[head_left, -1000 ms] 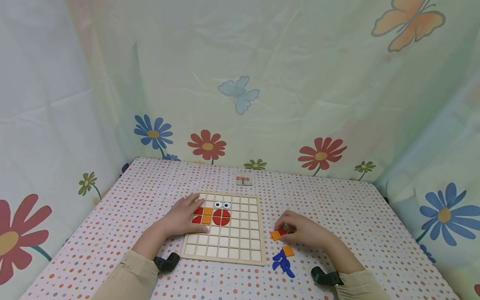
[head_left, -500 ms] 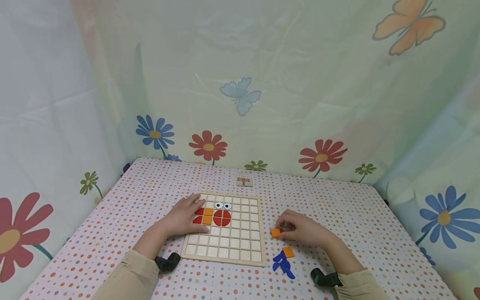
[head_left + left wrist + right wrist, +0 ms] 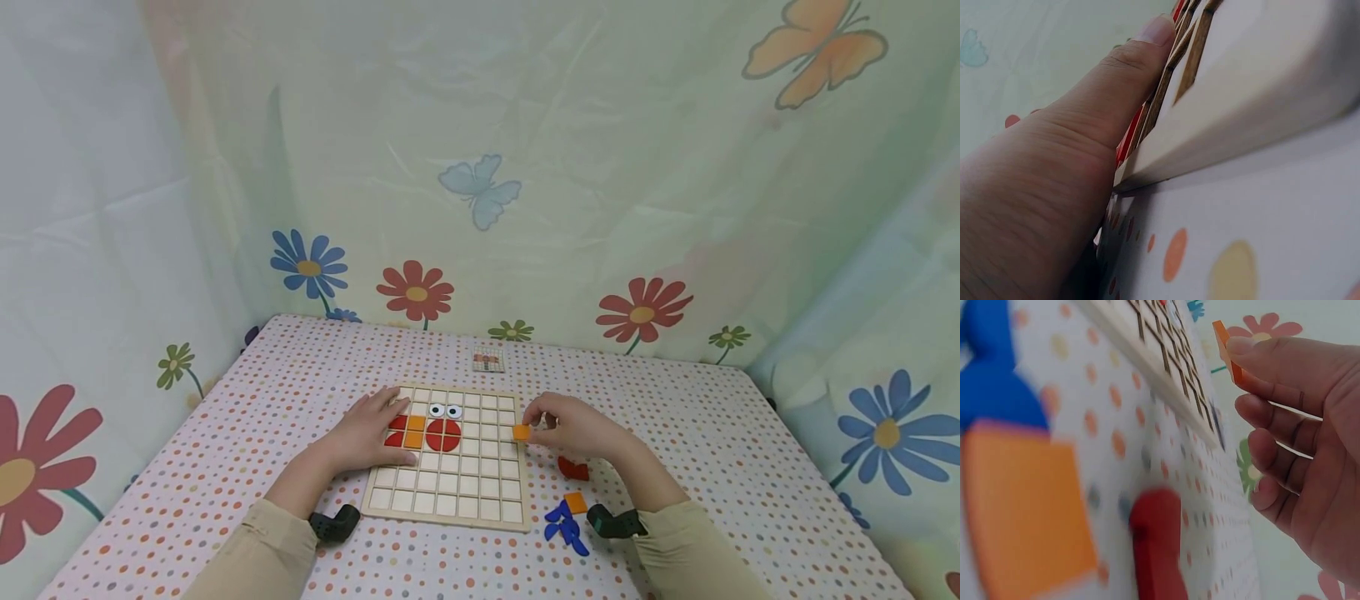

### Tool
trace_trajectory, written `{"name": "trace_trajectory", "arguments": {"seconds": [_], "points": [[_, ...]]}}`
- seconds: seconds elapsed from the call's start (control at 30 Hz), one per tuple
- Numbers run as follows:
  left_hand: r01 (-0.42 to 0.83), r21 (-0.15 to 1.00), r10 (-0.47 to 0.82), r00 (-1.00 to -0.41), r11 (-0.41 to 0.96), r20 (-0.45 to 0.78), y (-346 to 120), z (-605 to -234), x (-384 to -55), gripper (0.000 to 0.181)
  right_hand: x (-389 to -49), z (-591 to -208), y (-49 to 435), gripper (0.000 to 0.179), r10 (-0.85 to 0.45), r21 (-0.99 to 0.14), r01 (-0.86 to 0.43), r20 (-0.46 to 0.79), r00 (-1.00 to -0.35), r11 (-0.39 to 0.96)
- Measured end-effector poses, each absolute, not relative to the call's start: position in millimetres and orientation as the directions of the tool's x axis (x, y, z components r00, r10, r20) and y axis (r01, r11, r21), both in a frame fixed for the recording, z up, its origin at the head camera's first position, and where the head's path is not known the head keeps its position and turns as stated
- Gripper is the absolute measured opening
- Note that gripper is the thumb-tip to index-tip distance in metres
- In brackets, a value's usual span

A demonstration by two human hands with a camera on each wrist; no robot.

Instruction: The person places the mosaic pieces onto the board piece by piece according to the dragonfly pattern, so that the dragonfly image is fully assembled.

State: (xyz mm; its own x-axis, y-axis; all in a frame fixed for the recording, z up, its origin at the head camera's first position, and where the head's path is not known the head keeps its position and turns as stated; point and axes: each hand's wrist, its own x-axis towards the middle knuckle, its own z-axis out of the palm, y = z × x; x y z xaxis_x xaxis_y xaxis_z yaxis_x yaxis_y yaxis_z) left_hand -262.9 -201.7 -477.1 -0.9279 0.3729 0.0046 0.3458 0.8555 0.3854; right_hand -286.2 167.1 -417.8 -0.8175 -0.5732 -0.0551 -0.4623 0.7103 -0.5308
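Nearest, on a white tabletop [image 3: 637,383] with coloured dots: a heap of blue curved pieces [image 3: 566,527], overlapping, count unclear; a loose orange square tile [image 3: 575,503] just beyond, close against them; farther on, red curved pieces [image 3: 573,468], number unclear, on the near side of the right hand [image 3: 577,427]. That hand pinched a second orange square tile [image 3: 521,432] between thumb and index finger; the tile projected leftward from the fingertips, raised off the table, and appeared before the right rim of a square pale wooden grid board [image 3: 450,522]. The left hand [image 3: 366,435] rested on the board's left edge, thumb and fingers spread wide apart. On the board: red curved tiles [image 3: 395,433] and two orange squares [image 3: 414,432] beside that hand; a red disc of quarter pieces [image 3: 443,435]; two white eye tiles [image 3: 446,411] beyond. Farthest, a small printed card [image 3: 488,359].
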Motion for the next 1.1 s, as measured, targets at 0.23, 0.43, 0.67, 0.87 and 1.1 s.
{"name": "trace_trajectory", "arguments": {"seconds": [0.23, 0.43, 0.67, 0.87, 1.1], "points": [[0.346, 0.392, 0.373, -0.928, 0.853, 0.008, -200.9, -478.3, -263.2, 0.105, -301.2, -418.5, 139.2, 0.013, -0.578, -0.543, -0.458, -0.062, -0.814, 0.704], [0.346, 0.399, 0.374, -0.927, 0.849, 0.009, -200.0, -475.8, -261.7, 0.105, -309.3, -422.4, 120.3, 0.009, -0.561, -0.582, -0.419, -0.079, -0.824, 0.697], [0.340, 0.396, 0.369, -0.929, 0.853, 0.003, -201.7, -476.3, -261.2, 0.104, -312.6, -425.4, 99.3, 0.010, -0.562, -0.574, -0.411, -0.107, -0.820, 0.708], [0.347, 0.388, 0.373, -0.928, 0.854, 0.009, -202.1, -476.3, -262.5, 0.106, -311.6, -428.5, 89.3, 0.008, -0.565, -0.535, -0.420, -0.134, -0.815, 0.733], [0.348, 0.388, 0.373, -0.928, 0.853, 0.012, -202.1, -476.3, -263.5, 0.106, -307.2, -425.9, 83.7, 0.010, -0.574, -0.524, -0.443, -0.112, -0.811, 0.727]]}}
